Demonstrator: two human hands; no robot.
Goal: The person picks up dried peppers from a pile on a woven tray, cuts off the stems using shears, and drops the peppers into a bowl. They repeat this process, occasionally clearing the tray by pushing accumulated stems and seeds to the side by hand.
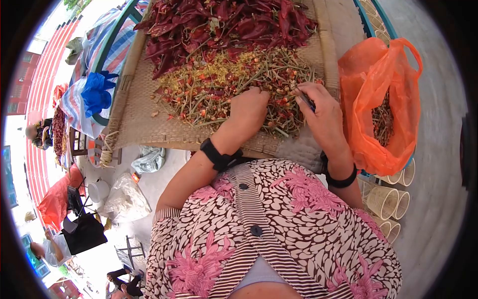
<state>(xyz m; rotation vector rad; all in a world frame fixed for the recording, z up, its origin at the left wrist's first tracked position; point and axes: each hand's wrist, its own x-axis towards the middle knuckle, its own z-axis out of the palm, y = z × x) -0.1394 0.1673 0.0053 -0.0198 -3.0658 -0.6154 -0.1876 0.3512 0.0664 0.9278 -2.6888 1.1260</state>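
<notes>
My left hand (250, 112) is closed, its fingertips down in a pile of dried chili stems and broken pieces (199, 107). What it pinches, if anything, is hidden. My right hand (322, 107), just to the right, is closed around a small dark tool (312, 105), mostly covered by the fingers, so its kind does not show. The pile lies on a woven bamboo tray (134, 119). Yellow seeds (199, 74) are scattered along its far side. Behind them, whole dried red chilies (239, 25) are heaped at the far end.
An orange plastic bag (358, 99) holding stems hangs open right of the tray, above stacked pale baskets (383, 199). A blue bag (97, 92) is tied to the green frame (112, 37) at left. Clear plastic bags (124, 199) lie on the floor. Other people are at left.
</notes>
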